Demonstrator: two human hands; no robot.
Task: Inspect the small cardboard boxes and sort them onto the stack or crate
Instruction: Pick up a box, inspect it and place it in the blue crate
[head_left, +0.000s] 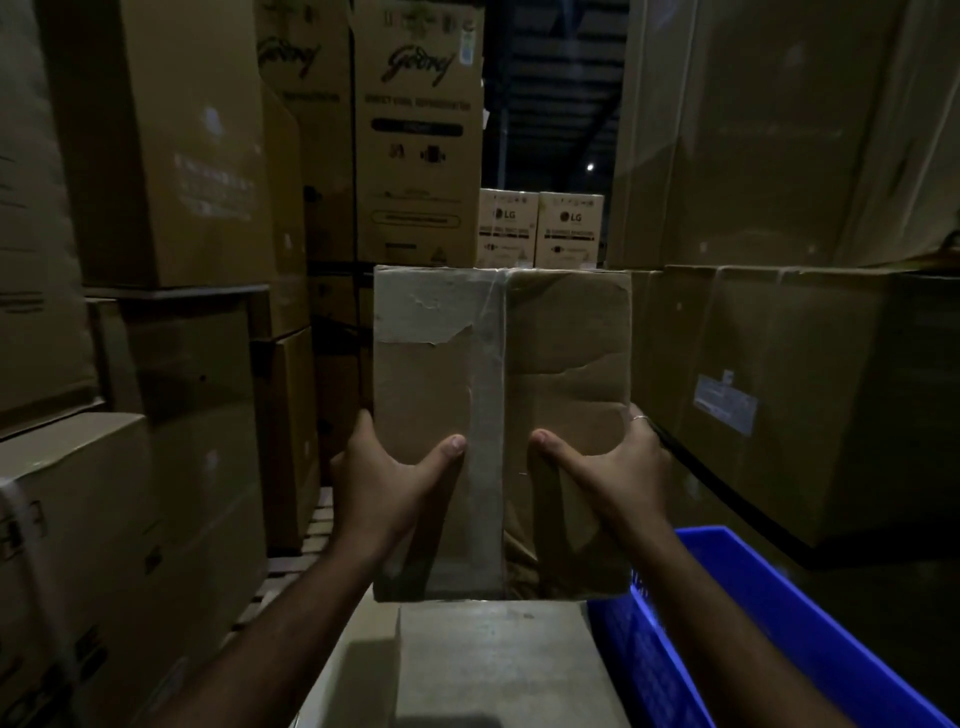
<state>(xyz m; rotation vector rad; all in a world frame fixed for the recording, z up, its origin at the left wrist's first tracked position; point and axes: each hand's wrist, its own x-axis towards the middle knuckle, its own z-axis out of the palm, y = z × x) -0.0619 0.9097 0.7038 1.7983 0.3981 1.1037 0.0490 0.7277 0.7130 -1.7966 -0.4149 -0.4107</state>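
I hold a small cardboard box upright in front of me, its taped seam running down the middle and a torn paper patch at its upper left. My left hand grips its lower left edge, thumb on the front face. My right hand grips the lower right edge the same way, a ring on one finger. Below the held box lies another cardboard box, its flat top facing me. A blue plastic crate stands at the lower right.
Tall stacks of large cartons wall in both sides: left cartons and right cartons. Printed appliance cartons stand behind. A wooden pallet shows at the lower left. The aisle is dim.
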